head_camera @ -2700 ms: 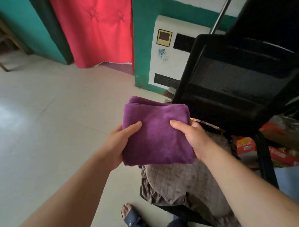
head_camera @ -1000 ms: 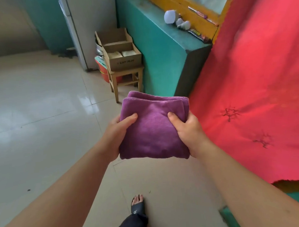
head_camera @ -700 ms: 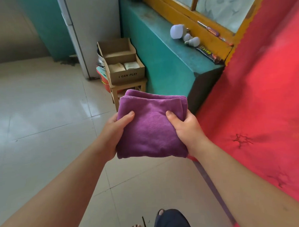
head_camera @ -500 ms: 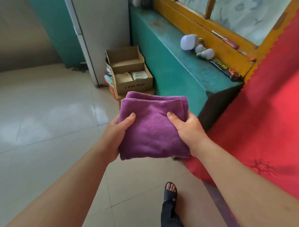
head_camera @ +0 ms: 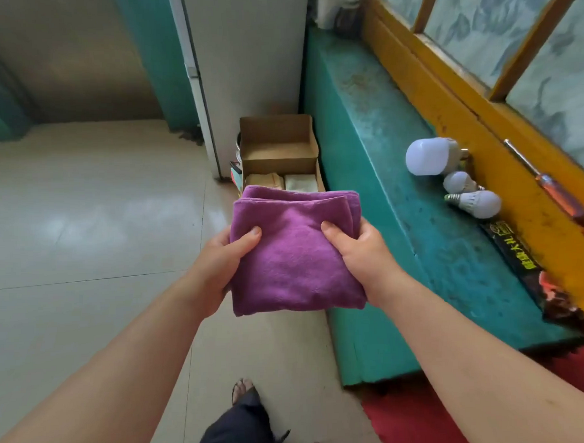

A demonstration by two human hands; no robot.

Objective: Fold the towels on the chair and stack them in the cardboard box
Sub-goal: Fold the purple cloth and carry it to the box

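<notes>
Gripping folded purple towel (head_camera: pixel 293 254), both hands; no legible writing.

Left hand (head_camera: pixel 223 257), right hand (head_camera: pixel 358 248) both gripping, arms extended forward

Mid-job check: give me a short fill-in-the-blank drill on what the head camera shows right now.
1. Both the left hand and right hand grip a folded ____ towel.
2. The open brown cardboard box already holds ____ folded towels.
3. On the teal ledge lie three white ____.

Missing words: purple; two; light bulbs
</notes>
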